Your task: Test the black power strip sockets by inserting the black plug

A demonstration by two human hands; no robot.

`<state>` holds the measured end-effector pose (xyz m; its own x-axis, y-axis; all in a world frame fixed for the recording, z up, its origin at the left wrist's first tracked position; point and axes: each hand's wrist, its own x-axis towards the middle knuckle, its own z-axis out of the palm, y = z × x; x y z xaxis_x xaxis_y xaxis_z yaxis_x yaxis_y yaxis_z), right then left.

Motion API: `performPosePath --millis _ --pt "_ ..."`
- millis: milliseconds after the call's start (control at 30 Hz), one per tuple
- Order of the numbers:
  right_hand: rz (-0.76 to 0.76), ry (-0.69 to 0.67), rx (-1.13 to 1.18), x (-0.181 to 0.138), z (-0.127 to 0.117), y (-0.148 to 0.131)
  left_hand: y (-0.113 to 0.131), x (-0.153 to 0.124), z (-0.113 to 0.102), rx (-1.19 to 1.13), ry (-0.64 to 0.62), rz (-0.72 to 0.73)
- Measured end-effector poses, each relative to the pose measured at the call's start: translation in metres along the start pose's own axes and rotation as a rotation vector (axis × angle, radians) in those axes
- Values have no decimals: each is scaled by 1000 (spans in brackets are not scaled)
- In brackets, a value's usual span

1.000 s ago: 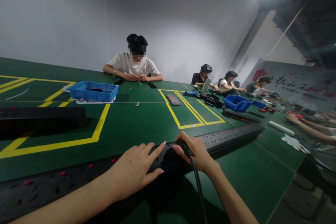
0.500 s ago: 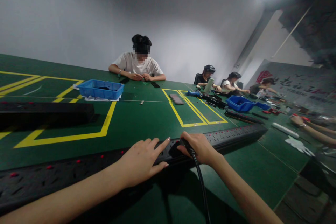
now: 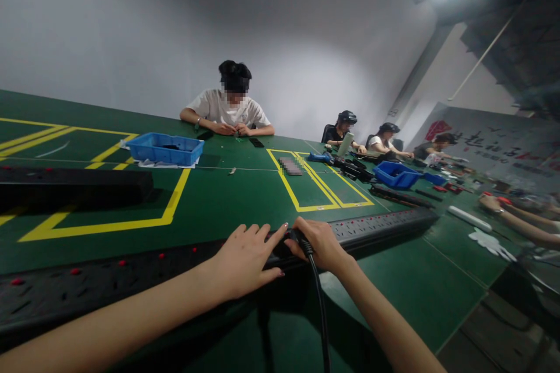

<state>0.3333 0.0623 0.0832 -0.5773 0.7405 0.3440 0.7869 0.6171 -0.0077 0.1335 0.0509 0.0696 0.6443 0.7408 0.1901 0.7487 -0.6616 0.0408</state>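
A long black power strip (image 3: 380,222) with red parts and many sockets stretches across the green table in front of me. My left hand (image 3: 242,259) lies across its middle, fingers over the top and thumb down the near side, holding it. Just to the right, my right hand (image 3: 322,243) grips a black plug (image 3: 300,237) at the strip's top face. A black cable (image 3: 321,309) runs from the plug down toward me. My fingers partly cover the plug, so I cannot tell how deep it sits in the socket.
Another black strip (image 3: 74,183) lies at left, near a blue tray (image 3: 166,154). Yellow tape (image 3: 100,228) marks the table (image 3: 214,204). Across sits a person in white (image 3: 236,108); other people work at right among tools, a blue bin (image 3: 396,176) and a white glove (image 3: 490,243).
The view has shifted slightly, so the scene sits further left. My left hand has come a little closer to my right hand, which keeps its grip on the plug.
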Motion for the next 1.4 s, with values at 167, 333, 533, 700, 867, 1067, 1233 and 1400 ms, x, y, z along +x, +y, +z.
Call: performPosePath --millis 167,333,533,700,867,1067,1233,1400 --pt "52 31 12 -3 6 0 9 14 6 18 -27 3" --pt "86 121 -28 -6 14 -2 6 13 5 44 -34 24" --pt "109 204 -75 -5 17 -6 3 13 7 42 -26 48" --pt "122 241 -98 -3 19 -7 3 12 6 42 0 49" --pt "117 253 -104 -6 19 -8 6 13 1 17 -30 49" --pt "97 244 -86 -3 20 -26 -1 -3 -7 11 -56 20" --pt "82 241 -72 11 24 -56 -23 -29 -16 -25 -125 5" --pt "71 234 -61 25 30 -82 -41 -54 -23 -2 -119 -34"
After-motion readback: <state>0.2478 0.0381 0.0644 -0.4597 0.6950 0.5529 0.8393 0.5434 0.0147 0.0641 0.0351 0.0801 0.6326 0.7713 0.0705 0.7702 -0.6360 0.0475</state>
